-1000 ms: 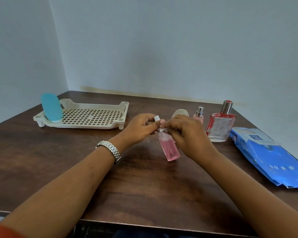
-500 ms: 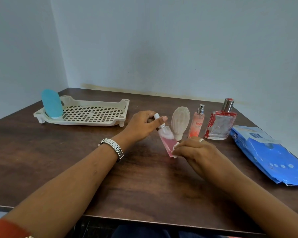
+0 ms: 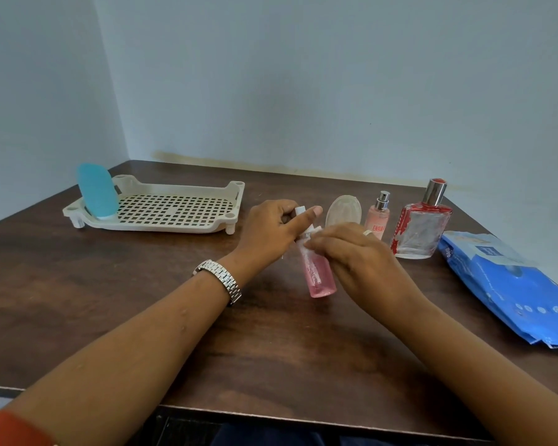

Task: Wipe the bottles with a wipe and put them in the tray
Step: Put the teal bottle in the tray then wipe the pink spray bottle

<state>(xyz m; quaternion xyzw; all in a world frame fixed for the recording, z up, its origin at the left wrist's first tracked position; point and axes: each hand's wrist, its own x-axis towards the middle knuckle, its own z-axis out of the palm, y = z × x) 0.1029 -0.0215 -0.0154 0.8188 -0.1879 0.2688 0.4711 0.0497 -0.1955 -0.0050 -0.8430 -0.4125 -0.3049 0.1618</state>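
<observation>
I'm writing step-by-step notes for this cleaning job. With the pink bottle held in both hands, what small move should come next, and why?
Probably slide the wipe down the pink bottle. The right hand presses it near the neck while the left hand pinches the white cap, so the lower body looks uncovered. Only the blue bottle is in the tray.

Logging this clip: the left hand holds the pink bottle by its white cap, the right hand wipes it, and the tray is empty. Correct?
Not quite: in the head view the tray already holds a blue bottle standing at its left end. The rest stands.
</observation>
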